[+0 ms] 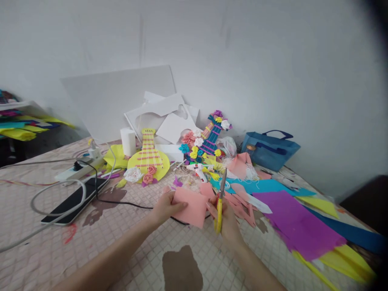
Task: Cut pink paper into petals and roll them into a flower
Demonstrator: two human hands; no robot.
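Observation:
A square of pink paper [191, 206] is pinched along its left edge by my left hand [167, 207], thumb on top. My right hand [226, 216] grips scissors [220, 202] by their yellow handles, blades pointing up and away from me. The fingertips of that hand are also close to the paper's right edge; whether they touch it I cannot tell. Just beyond the paper lies a white glue gun [198, 171]. Pink paper scraps [239, 206] lie right of my right hand.
A yellow paper guitar [163, 161] and a blue one [212, 135] with paper flowers stand at the back. Purple paper [300, 222] and a blue bag [269, 151] are on the right. On the left are a power strip [68, 171], cables and a dark tablet-like slab [75, 202].

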